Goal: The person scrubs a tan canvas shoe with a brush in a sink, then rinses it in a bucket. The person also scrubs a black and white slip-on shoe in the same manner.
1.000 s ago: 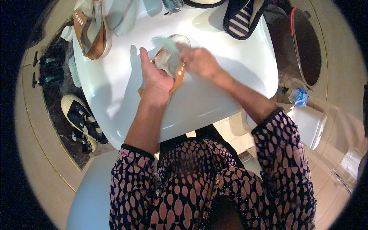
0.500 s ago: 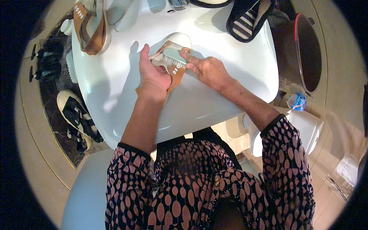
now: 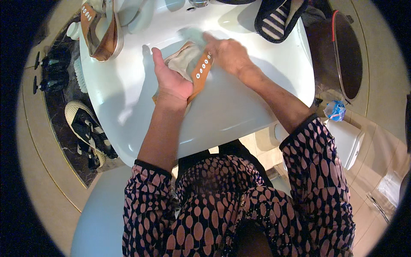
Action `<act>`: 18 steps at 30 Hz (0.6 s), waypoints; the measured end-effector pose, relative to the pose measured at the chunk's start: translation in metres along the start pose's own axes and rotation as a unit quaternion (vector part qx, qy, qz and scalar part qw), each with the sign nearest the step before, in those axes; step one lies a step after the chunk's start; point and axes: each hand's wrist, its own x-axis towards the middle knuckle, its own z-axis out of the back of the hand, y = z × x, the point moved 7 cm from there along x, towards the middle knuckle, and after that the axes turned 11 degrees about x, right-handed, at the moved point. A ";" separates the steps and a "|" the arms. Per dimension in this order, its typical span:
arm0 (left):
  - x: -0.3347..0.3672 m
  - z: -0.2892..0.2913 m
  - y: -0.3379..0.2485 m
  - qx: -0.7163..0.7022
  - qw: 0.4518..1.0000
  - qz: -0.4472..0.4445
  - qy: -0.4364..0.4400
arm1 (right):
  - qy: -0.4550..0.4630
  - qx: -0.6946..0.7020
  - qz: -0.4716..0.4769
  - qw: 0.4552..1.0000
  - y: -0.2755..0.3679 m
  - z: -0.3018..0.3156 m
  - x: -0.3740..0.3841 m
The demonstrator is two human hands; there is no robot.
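My left hand holds a brown shoe with a row of white eyelets and a pale lining, over the white sink. Its thumb sticks up apart, while the other fingers are mostly hidden in and behind the shoe. A pale green scrubbing brush, smeared by motion, is gripped in my right hand at the far end of the shoe. The bristles cannot be made out. A matching brown shoe rests on the sink's far left edge.
A black slipper with a striped insole lies at the sink's far right. On the left dark counter are black-and-white sneakers, a white-bristled brush and black bottles. A dark bin and a blue packet are at right.
The brush has moved from the shoe's upper to beyond its far end, with my right hand shifting up. The shoe has tilted, so more eyelets and lining show.
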 end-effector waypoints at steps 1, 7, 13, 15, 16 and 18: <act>-0.005 0.004 0.000 0.003 1.000 -0.003 -0.025 | 0.014 0.063 0.020 0.998 0.017 -0.010 -0.013; -0.001 0.000 0.005 -0.011 1.000 0.020 -0.011 | 0.011 0.046 0.042 0.998 0.002 -0.013 -0.032; -0.002 0.004 0.004 -0.004 1.000 0.008 -0.014 | -0.080 0.228 0.199 0.950 0.019 -0.029 -0.040; -0.006 0.006 0.009 -0.022 0.999 0.038 0.002 | -0.041 0.228 0.177 0.957 0.035 -0.022 -0.052; -0.005 0.002 0.006 -0.024 0.998 0.050 0.017 | -0.023 0.195 0.135 0.971 0.033 -0.013 -0.050; 0.001 0.002 0.009 -0.063 0.997 0.032 0.038 | -0.027 0.096 0.064 0.993 -0.010 -0.016 -0.030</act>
